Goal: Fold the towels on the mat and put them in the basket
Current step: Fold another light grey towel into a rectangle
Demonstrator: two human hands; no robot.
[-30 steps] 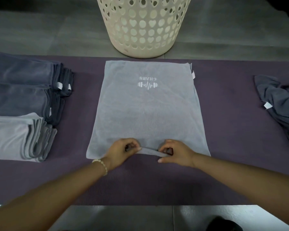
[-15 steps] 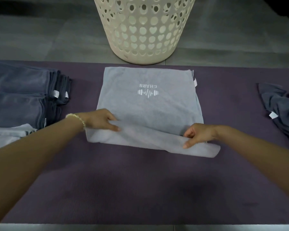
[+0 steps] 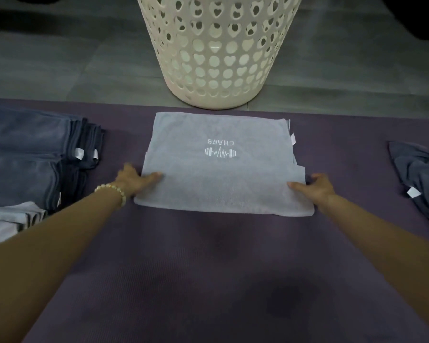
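A light grey towel (image 3: 220,191) with a white "CHARS" logo lies in the middle of the purple mat (image 3: 208,268), its near part folded over onto itself. My left hand (image 3: 134,180) pinches the left end of the folded flap with the thumb on top. At the flap's right end my right hand (image 3: 316,186) pinches it the same way. The cream basket (image 3: 218,58), pierced with heart-shaped holes, stands on the floor just beyond the towel.
Folded dark blue-grey towels (image 3: 30,144) are stacked at the left of the mat, with a folded light grey stack (image 3: 8,219) nearer me. A crumpled dark towel (image 3: 421,174) lies at the right edge. Grey floor tiles surround the basket.
Both hands took the towel's near edge, spread apart to its ends and carried it away from me, folding the near part over. The view moved closer to the basket.
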